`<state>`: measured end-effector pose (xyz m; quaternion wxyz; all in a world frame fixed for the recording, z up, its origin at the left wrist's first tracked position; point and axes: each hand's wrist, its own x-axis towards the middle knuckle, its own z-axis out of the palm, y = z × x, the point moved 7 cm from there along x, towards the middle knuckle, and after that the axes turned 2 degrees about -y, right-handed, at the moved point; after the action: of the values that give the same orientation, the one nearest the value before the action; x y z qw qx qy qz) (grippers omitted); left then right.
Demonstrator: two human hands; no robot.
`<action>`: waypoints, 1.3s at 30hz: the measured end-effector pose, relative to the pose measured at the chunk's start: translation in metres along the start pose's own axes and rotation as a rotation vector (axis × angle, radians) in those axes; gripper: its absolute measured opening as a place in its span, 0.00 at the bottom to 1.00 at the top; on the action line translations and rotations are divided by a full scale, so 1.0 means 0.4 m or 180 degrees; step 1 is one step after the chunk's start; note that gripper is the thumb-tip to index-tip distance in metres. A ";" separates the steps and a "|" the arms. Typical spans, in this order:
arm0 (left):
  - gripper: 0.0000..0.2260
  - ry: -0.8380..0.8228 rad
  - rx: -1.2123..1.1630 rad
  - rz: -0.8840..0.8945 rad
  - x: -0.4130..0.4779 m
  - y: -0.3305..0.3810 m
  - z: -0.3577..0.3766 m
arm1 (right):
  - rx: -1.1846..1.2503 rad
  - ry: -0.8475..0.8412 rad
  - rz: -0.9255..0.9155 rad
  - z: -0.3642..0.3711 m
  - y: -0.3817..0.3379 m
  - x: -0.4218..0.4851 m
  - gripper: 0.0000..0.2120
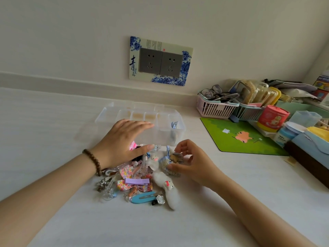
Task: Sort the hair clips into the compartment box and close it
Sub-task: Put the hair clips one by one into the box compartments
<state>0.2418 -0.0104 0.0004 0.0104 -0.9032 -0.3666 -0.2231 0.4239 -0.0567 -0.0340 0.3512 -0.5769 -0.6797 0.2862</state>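
Observation:
A clear plastic compartment box [161, 115] stands open on the white table, its lid lying flat behind it. A blue clip [174, 124] sits in its rightmost compartment. In front lies a pile of hair clips [135, 182]: floral bows, a purple strip clip, a blue snap clip, white fuzzy animal clips. My left hand [122, 141] grips the box's front wall, thumb on the near side and fingers over the rim. My right hand [188, 159] pinches a blue patterned bow clip [165, 163] at the pile's right edge.
A green mouse pad [238, 138] lies to the right. Behind it are a pink basket with glasses [213, 107], a red tin [273, 117], bottles and boxes. A double wall socket [161, 62] sits on the wall above the box.

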 end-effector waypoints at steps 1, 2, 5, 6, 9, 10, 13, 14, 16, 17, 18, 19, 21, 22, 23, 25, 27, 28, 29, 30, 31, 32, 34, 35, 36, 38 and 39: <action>0.31 0.0001 0.0007 -0.0001 0.000 0.000 0.000 | -0.0003 0.0075 0.0007 -0.005 0.002 0.000 0.21; 0.31 -0.0002 0.0014 -0.0001 0.000 0.000 -0.001 | -0.0105 0.0144 0.0064 -0.011 0.007 0.001 0.21; 0.32 -0.0003 0.0029 0.0008 0.000 0.002 0.000 | -0.0825 0.0184 0.0351 -0.023 0.027 0.006 0.25; 0.32 -0.0006 0.0031 0.0009 0.000 0.003 0.000 | -0.0924 0.0150 0.0399 -0.022 0.028 0.007 0.25; 0.32 -0.0024 0.0021 0.0004 -0.001 0.002 0.002 | -0.0521 0.0071 0.0332 -0.008 0.022 0.010 0.20; 0.32 -0.0025 0.0020 0.0001 -0.001 0.002 0.002 | -0.0372 0.0026 0.0314 -0.004 0.022 0.009 0.20; 0.32 -0.0007 0.0016 -0.0003 -0.001 0.002 0.001 | -0.0321 -0.0117 0.0312 -0.002 0.025 0.005 0.25; 0.32 0.0001 0.0019 -0.0004 0.000 0.002 0.000 | -0.0260 -0.0120 0.0288 -0.004 0.023 0.002 0.26; 0.32 0.0003 0.0037 -0.0010 -0.001 0.002 0.000 | -0.0006 -0.0045 0.0188 -0.006 0.016 -0.002 0.26; 0.32 0.0002 0.0039 -0.0014 -0.001 0.002 0.001 | 0.0138 0.0032 0.0122 -0.008 0.015 -0.002 0.27; 0.32 0.0000 0.0034 -0.0022 -0.001 0.002 0.001 | 0.0290 0.0094 0.0063 -0.009 0.014 -0.003 0.27; 0.32 0.0000 0.0026 -0.0028 -0.002 0.002 0.001 | 0.0464 0.0112 0.0002 -0.008 0.012 -0.005 0.27; 0.32 0.0010 0.0014 -0.0027 -0.001 0.003 0.000 | 0.0778 0.0107 -0.0189 -0.006 -0.002 -0.006 0.26; 0.32 0.0010 0.0009 -0.0025 0.000 0.004 -0.001 | 0.0881 0.0146 -0.0314 -0.011 -0.012 -0.003 0.25; 0.32 0.0010 0.0011 -0.0025 -0.001 0.004 0.000 | 0.0985 0.0231 -0.0429 -0.022 -0.023 0.003 0.24; 0.33 -0.0003 0.0035 -0.0033 0.000 0.003 0.000 | 0.1224 0.0506 -0.0567 -0.065 -0.043 0.034 0.21; 0.33 -0.0013 0.0019 -0.0055 -0.002 0.002 0.003 | 0.1194 0.0756 -0.0618 -0.118 -0.059 0.084 0.19; 0.33 -0.0002 -0.0006 -0.0057 -0.002 0.002 0.002 | 0.1038 0.0836 -0.0637 -0.141 -0.070 0.111 0.18; 0.33 0.0004 -0.0024 -0.0056 -0.002 0.001 0.002 | 0.0834 0.0894 -0.0650 -0.158 -0.079 0.138 0.18; 0.33 -0.0001 -0.0026 -0.0054 -0.002 0.001 0.003 | 0.0616 0.0938 -0.0642 -0.169 -0.084 0.164 0.18; 0.32 -0.0010 -0.0023 -0.0055 -0.002 0.000 0.004 | 0.0420 0.0958 -0.0601 -0.173 -0.084 0.187 0.18; 0.32 -0.0012 -0.0023 -0.0057 -0.002 -0.002 0.005 | 0.0246 0.0935 -0.0533 -0.169 -0.081 0.207 0.18; 0.31 -0.0021 -0.0037 -0.0063 -0.003 -0.004 0.008 | -0.0229 0.0811 -0.0450 -0.149 -0.072 0.233 0.18; 0.31 -0.0021 -0.0042 -0.0060 -0.003 -0.005 0.008 | -0.0495 0.0786 -0.0478 -0.139 -0.068 0.240 0.17; 0.31 -0.0013 -0.0047 -0.0053 -0.003 -0.005 0.008 | -0.0699 0.0805 -0.0542 -0.133 -0.065 0.244 0.16; 0.31 0.0005 -0.0072 -0.0044 -0.003 -0.005 0.008 | -0.1003 0.0818 -0.0623 -0.129 -0.065 0.247 0.15; 0.31 0.0006 -0.0082 -0.0042 -0.002 -0.005 0.008 | -0.1108 0.0741 -0.0626 -0.125 -0.064 0.250 0.15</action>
<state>0.2410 -0.0090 -0.0031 -0.0025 -0.9006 -0.3696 -0.2287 0.4405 0.0367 0.0306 0.3487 -0.5888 -0.7266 0.0606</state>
